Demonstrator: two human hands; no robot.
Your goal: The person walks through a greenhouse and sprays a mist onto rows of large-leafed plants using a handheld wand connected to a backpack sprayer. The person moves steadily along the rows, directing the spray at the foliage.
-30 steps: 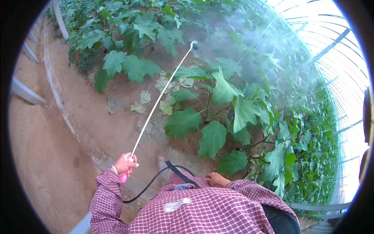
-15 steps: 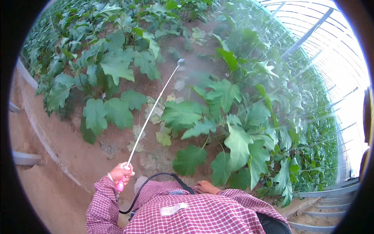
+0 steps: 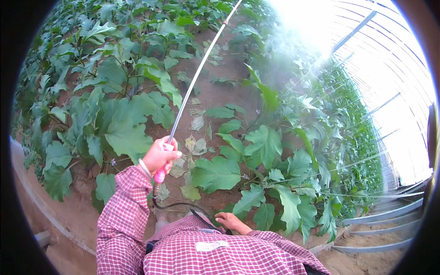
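My left hand (image 3: 160, 159) is closed around the pink handle of a spray wand (image 3: 195, 75). The long thin metal tube slants up and away over the soil path, and its tip runs out at the top edge. Pale mist (image 3: 300, 50) hangs over the leaves at upper right. From the bottom of the handle a black hose (image 3: 178, 204) curves toward my waist. My right hand (image 3: 233, 222) rests low in front of my body, beside a black strap, with its fingers loosely apart and nothing visible in them. Broad green leaves (image 3: 215, 174) grow just beyond it.
Leafy plants with a few purple flowers line both sides of the soil path (image 3: 220, 68). Dry leaves (image 3: 196, 145) lie along it. Curved metal ribs (image 3: 385, 224) stand at lower right, and a greenhouse frame (image 3: 355, 30) rises at upper right.
My left hand has moved forward and right, lifting the wand so its tip leaves the top of view. The mist has shifted up and brightened. My right hand has moved slightly left.
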